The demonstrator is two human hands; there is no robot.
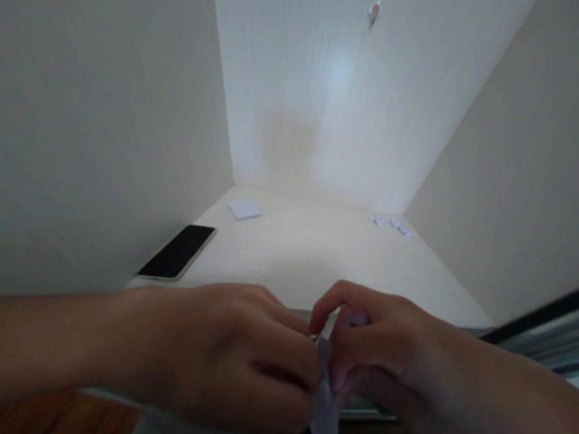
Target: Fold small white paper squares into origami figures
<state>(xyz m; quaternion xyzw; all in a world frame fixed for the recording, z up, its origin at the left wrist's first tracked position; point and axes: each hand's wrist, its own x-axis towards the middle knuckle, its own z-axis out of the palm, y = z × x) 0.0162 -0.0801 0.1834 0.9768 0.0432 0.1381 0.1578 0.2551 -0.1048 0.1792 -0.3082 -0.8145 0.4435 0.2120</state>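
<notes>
Close in front of me, my left hand and my right hand meet at a piece of white paper. Both hands are closed on it, fingers curled and nearly touching. The paper hangs down between them as a narrow strip, its lower end cut off by the bottom of the view. Much of it is hidden behind the fingers of the left hand. A dark shape shows below the left fingers, too unclear to name.
On the white shelf beyond my hands lie a black-screened phone at the left, a flat white square of paper farther back, and several small white twisted bits at back right. Walls enclose three sides; a hook is on the back wall.
</notes>
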